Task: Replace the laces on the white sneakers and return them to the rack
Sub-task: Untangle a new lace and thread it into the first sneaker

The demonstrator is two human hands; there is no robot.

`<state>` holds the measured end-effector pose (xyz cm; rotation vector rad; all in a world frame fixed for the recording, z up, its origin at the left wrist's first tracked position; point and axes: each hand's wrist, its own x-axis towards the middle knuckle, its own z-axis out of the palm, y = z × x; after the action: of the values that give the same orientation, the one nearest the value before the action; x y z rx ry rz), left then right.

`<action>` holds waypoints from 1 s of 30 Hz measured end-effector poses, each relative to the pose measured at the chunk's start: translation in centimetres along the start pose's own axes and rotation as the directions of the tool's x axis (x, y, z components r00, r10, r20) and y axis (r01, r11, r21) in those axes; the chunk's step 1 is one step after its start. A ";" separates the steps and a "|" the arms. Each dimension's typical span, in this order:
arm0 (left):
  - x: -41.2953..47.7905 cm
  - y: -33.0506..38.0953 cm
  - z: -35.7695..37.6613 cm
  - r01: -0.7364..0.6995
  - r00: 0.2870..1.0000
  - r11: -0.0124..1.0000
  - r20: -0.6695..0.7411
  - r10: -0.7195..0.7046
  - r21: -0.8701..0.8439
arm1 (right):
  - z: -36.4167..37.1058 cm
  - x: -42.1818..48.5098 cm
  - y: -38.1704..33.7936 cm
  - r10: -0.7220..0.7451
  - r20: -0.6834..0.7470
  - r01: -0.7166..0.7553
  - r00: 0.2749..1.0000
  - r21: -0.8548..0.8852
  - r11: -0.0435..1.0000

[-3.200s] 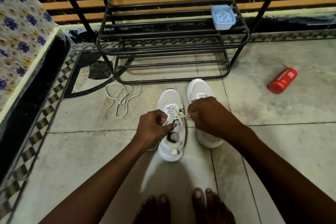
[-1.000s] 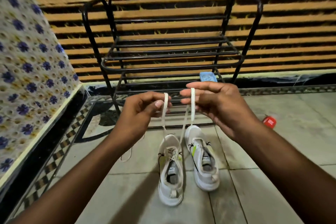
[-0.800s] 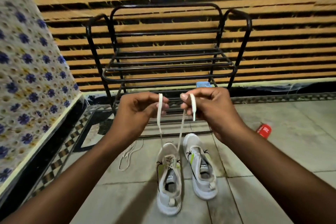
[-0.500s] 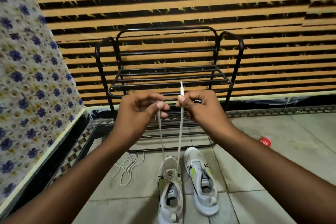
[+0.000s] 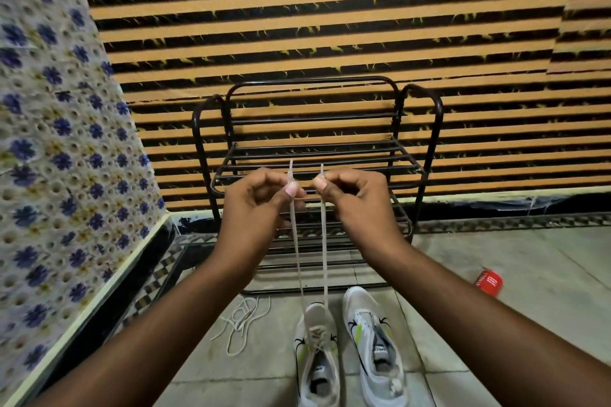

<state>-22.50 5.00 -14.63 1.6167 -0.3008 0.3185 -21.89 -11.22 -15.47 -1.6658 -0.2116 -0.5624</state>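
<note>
The lace rises in two near-vertical, side-by-side strands from the front eyelets of the left-hand sneaker, which stands on the floor before the front edge of the rack. The left hand pinches one tip and the right hand the other, with the tips about level. By my reading, the next eyelets lie straight below, equally near either hand.

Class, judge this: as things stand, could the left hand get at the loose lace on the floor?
Probably, but not freely: the left hand pinches a lace end threaded into a sneaker. Bare floor surrounds the loose lace, so nothing blocks it.
</note>
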 end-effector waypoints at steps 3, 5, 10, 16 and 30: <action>-0.1 -0.2 0.1 0.034 0.999 0.998 -0.028 -0.035 -0.045 | 0.2 -0.2 -0.3 0.026 -0.017 -0.025 1.000 0.047 0.999; -0.1 -0.2 0.2 0.056 0.998 0.995 -0.032 -0.059 -0.080 | 0.3 -0.3 -0.4 0.022 -0.030 -0.020 0.999 0.055 0.998; 0.0 0.0 0.3 0.085 0.995 0.991 -0.050 -0.090 -0.103 | 0.2 -0.4 -0.8 -0.007 -0.099 0.020 0.995 0.129 0.991; -0.2 0.3 0.6 0.076 0.995 0.990 -0.060 -0.084 -0.117 | 0.1 -0.6 -1.3 0.002 -0.126 0.022 0.992 0.191 0.981; -0.3 0.6 0.6 0.060 0.994 0.993 -0.085 -0.069 -0.104 | 0.3 -0.8 -1.7 -0.005 -0.121 0.029 0.993 0.193 0.981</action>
<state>-22.97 4.36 -14.26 1.5042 -0.1938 0.3195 -23.20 -10.48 -14.40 -1.4371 -0.1872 -0.6323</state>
